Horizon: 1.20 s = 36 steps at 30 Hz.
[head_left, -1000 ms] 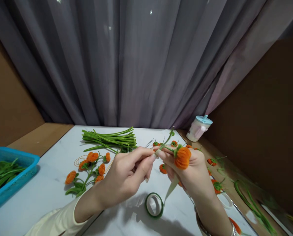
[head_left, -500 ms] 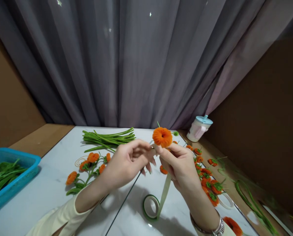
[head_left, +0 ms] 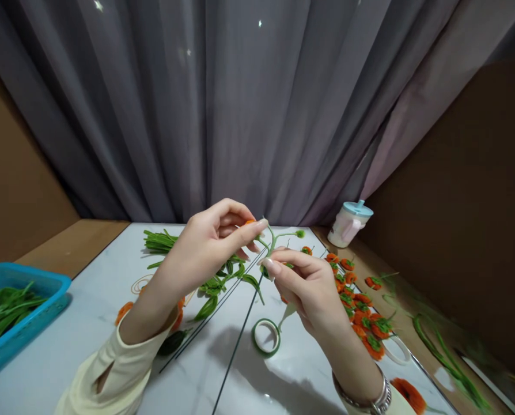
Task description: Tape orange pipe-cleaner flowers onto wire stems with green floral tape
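Observation:
My left hand is closed on an orange fuzzy flower, of which only a sliver shows behind the fingers. My right hand pinches the flower's green stem lower down. From this stem a side branch sticks out, tipped with a small green bud. A strip of pale green tape runs from under my right hand down to the tape roll on the table. Whether the tape touches the stem is hidden by my fingers.
Several orange flower heads lie at the right. Green leaf pieces and a bundle of green stems lie at the left, near dark thin wires. A blue basket holds greenery. A lidded cup stands at the back right.
The orange flower has turned away and gone mostly behind my left hand, which has risen. The branching stem now shows between my hands. Less tape hangs in view, and the roll appears higher.

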Motion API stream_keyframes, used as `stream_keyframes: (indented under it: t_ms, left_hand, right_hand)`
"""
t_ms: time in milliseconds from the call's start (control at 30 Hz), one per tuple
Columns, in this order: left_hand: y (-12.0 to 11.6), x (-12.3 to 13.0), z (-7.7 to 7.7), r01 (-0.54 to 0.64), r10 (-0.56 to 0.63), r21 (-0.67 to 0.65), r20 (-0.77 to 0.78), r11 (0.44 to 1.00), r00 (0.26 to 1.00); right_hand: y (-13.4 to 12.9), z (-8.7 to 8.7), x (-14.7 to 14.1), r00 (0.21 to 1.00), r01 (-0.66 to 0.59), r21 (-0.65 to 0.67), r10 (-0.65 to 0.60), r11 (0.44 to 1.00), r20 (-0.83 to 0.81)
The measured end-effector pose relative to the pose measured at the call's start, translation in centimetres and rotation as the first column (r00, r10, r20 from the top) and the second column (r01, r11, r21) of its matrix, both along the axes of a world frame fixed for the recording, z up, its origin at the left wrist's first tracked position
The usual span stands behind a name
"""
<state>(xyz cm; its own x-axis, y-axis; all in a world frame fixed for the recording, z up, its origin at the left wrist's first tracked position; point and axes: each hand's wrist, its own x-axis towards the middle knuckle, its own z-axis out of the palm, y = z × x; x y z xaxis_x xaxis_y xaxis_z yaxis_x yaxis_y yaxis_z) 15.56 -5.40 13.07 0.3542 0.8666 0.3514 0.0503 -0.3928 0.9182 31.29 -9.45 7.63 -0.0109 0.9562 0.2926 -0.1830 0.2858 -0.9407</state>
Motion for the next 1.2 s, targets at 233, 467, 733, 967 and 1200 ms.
stream_keyframes:
  t_ms: [233, 467, 733, 967, 1200]
  left_hand:
    - [1.5, 0.0, -1.0, 0.167, -0.169, -0.103, -0.002, 0.98, 0.986]
    - [3.8, -0.4, -2.8, 0.309, -0.343, -0.31, -0.06, 0.899, 0.937]
    - [4.3, -0.5, -3.3, 0.288, -0.323, -0.307, -0.07, 0.907, 0.944]
    - [4.1, -0.5, -2.9, 0.251, -0.275, -0.31, -0.034, 0.917, 0.961]
    - [4.3, 0.0, -3.6, 0.144, -0.188, -0.291, -0.128, 0.946, 0.974]
  right_hand:
    - [0.4, -0.2, 0.1, 0.994, -0.003, -0.033, 0.007, 0.999, 0.106]
    - [1.7, -1.1, 0.2, 0.986, -0.061, -0.135, 0.081, 0.989, 0.145]
    - [2.6, -2.0, 0.1, 0.971, -0.165, -0.209, 0.196, 0.964, 0.135]
    - [2.5, -2.0, 0.0, 0.971, -0.216, -0.258, 0.234, 0.942, 0.04]
    - [1.2, -1.0, -0.2, 0.911, 0.038, -0.121, 0.015, 0.992, 0.412]
